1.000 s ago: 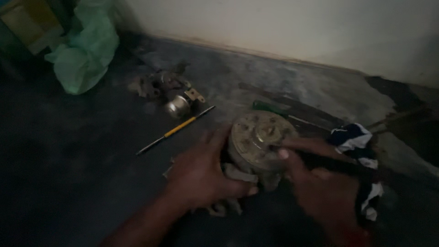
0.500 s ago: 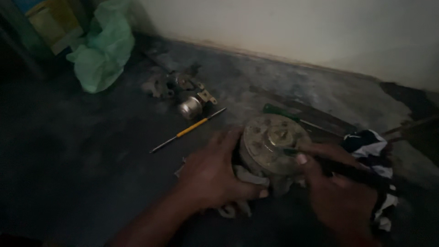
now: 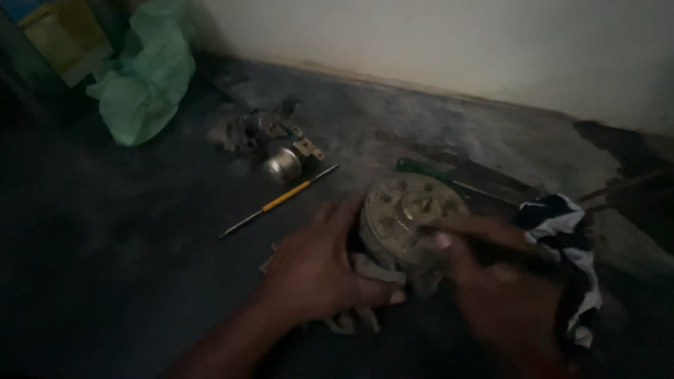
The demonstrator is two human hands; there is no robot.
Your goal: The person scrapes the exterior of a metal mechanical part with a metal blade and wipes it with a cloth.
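Metal, round and grimy, the motor part (image 3: 411, 217) sits on a pale rag (image 3: 365, 281) on the dark floor, with the left hand (image 3: 316, 270) cupping its side at nine o'clock, fingers curled against it. The right hand (image 3: 491, 281), blurred, seems to pinch a thin tool onto the face. If the left hand's hold loosens, the part could likely skid on the rag and the tool slip.

Our right hand (image 3: 502, 291) is smeared by motion, so we cannot tell its grip. Our left hand (image 3: 319, 270) covers the near side of the round metal part (image 3: 411, 214) and most of the rag (image 3: 365, 295) under it (dim light hides detail). The yellow box (image 3: 63, 35) is cut off at the top edge.
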